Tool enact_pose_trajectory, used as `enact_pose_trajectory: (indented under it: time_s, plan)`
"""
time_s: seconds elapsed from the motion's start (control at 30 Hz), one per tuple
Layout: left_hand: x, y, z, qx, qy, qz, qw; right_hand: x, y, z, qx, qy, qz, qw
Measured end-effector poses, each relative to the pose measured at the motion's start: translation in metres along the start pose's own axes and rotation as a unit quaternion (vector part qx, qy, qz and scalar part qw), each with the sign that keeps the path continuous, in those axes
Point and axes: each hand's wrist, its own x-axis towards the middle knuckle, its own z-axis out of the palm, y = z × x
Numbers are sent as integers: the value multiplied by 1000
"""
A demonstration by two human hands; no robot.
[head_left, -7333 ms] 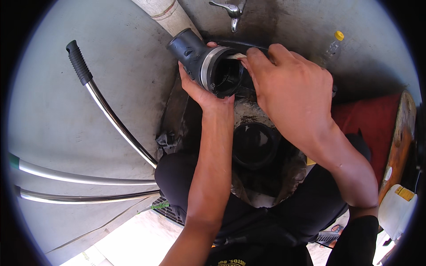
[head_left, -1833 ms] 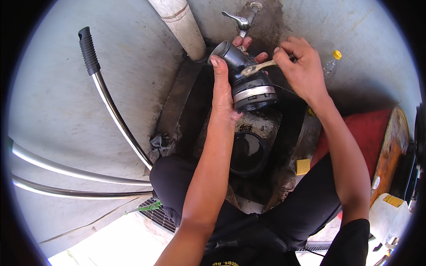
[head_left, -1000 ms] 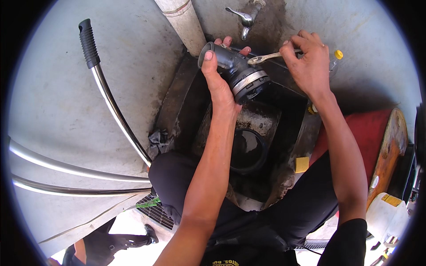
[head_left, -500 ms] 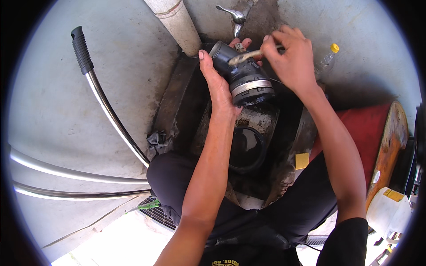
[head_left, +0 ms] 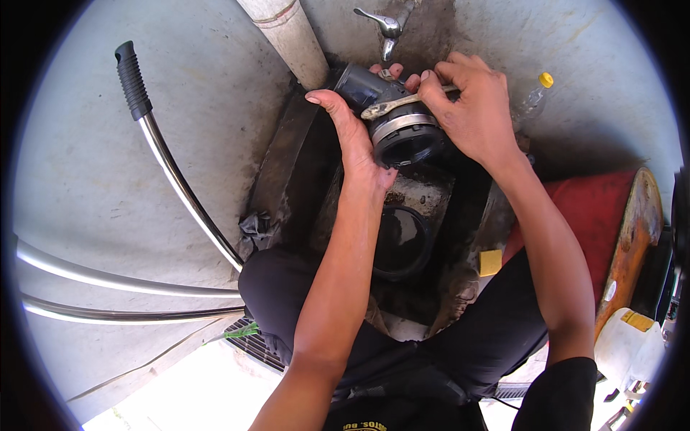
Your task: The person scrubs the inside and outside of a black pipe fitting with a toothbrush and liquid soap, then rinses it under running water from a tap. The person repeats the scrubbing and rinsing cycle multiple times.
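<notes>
My left hand cradles a black hose-like duct fitting from below and the left, its thumb spread away and fingertips showing on the far side. A shiny metal clamp band runs round the fitting near its wide open end, which faces down toward me. Pinched in my right hand is a small brush with a pale, dirty head, lying against the fitting just above the band. Below, in a dark, grimy basin, sits a round black container with liquid in it.
A chrome tap and pale pipe stand at the back. A yellow sponge lies on the basin's right edge. A yellow-capped bottle, red padded object and white jug are right; a black-gripped metal bar is left.
The fitting has tilted so its wide open end shows more. The brush has moved down its surface to the clamp band, and my left thumb has swung outward to the left.
</notes>
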Motion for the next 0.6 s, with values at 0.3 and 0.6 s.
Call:
enact_pose_trajectory:
  time_s: [0.3, 0.6]
  plan:
    - [-4, -1, 0, 72, -36, -45, 996, 21, 16, 5, 23, 29, -34, 999]
    - [-7, -5, -7, 128, -68, -22, 989, 15, 15, 0, 19, -22, 50, 998]
